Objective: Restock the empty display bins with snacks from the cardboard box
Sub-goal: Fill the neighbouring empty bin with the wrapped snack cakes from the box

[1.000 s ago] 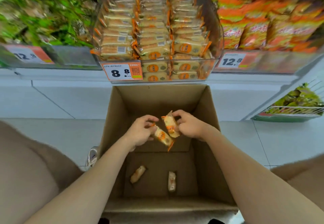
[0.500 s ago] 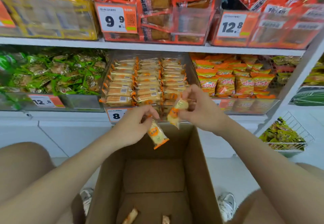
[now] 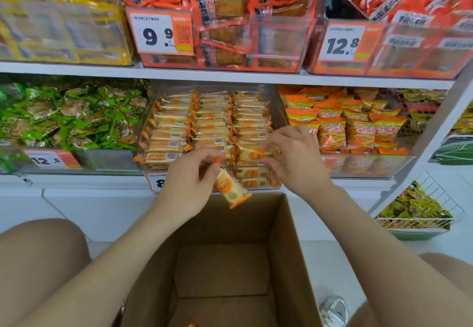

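Above box [image 3: 289,249], left hand [image 3: 189,185] pinching snack [image 3: 230,189] (dangling)

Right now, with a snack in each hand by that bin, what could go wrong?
The left hand pinches its dangling pack by one end only; it could slip and drop into the cardboard box. The clear bin already looks heaped, so the second pack in the right hand might slide off the front.

i see a pale-yellow plastic snack packet [image 3: 231,190] with orange ends and round logo; the cardboard box [image 3: 289,249] is plain brown.
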The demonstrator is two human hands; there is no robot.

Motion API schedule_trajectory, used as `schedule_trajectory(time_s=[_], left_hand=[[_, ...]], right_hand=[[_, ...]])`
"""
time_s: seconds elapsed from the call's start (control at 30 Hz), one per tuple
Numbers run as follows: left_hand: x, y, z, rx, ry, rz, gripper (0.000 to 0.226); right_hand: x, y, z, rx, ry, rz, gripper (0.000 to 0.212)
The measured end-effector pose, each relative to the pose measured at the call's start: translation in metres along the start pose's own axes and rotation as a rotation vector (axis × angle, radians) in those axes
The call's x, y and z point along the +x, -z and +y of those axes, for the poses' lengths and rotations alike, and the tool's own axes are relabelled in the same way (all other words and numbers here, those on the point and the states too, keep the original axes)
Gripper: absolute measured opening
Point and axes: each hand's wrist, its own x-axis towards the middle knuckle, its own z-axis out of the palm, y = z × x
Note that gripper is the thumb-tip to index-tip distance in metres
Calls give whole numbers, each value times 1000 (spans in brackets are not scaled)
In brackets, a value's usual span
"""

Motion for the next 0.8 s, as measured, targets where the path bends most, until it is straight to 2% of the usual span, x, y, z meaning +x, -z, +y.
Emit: schedule_trajectory(time_s=[0.17, 0.3, 0.37, 0.47, 0.6, 0.63, 0.7, 0.8], left_hand=[[1, -4, 3, 41, -31, 6, 20], [5, -3, 6, 47, -29, 5, 17], [6, -4, 7, 38, -18, 6, 15], [8, -4, 10, -30, 6, 18, 15], [10, -4, 18, -281, 101, 37, 16], [10, -4, 21, -331, 124, 49, 15], [10, -7, 26, -360, 126, 83, 14], [16, -13, 31, -317, 68, 105, 11]], right_hand=[[3, -4, -5, -8, 64, -96, 26], [-3, 4, -8, -129, 66, 31, 23], [-7, 10, -12, -108, 91, 48, 27], [-15, 24, -27, 88, 97, -51, 35], [-34, 50, -43, 518, -38, -386, 43], [-38, 55, -45, 621, -56, -420, 43], [-42, 64, -47, 757, -110, -389, 41], [-41, 77, -46, 837, -164, -315, 36]])
